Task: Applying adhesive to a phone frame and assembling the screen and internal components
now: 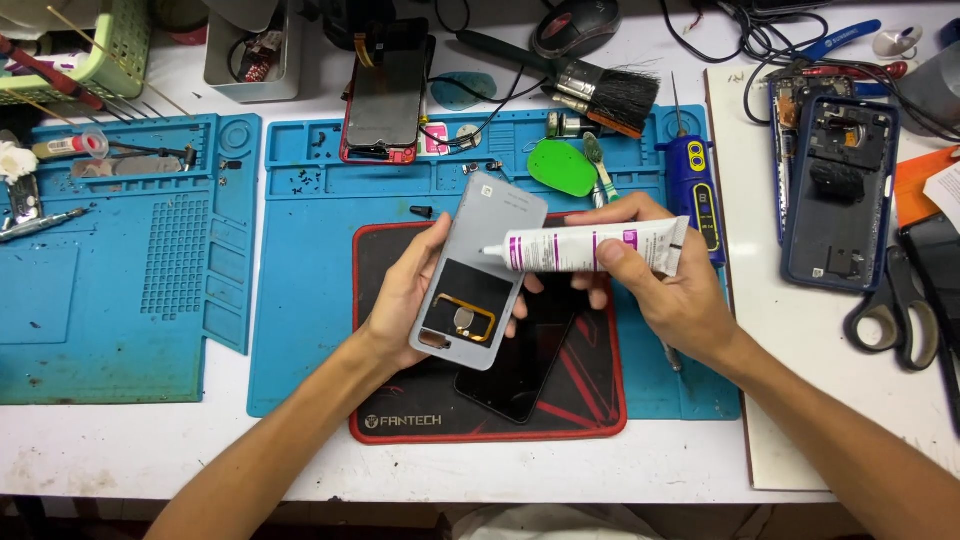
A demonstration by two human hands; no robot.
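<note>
My left hand (pixel 405 290) holds a grey phone back cover (pixel 480 255), inner side up, with a dark patch and a gold-rimmed part near its lower end. My right hand (pixel 660 280) grips a white glue tube (pixel 595 248) with purple bands. The tube lies level, and its thin nozzle points left onto the cover's middle. Under both hands a black phone (pixel 520 365) lies screen up on a black pad with a red border (pixel 590 400).
Two blue work mats (pixel 300 330) cover the white table. At the back lie a red-framed phone (pixel 385 95), a wide brush (pixel 610 95), a green pick (pixel 562 168) and a blue electric screwdriver (pixel 697 185). A phone in a blue case (pixel 840 190) and scissors (pixel 895 315) lie right.
</note>
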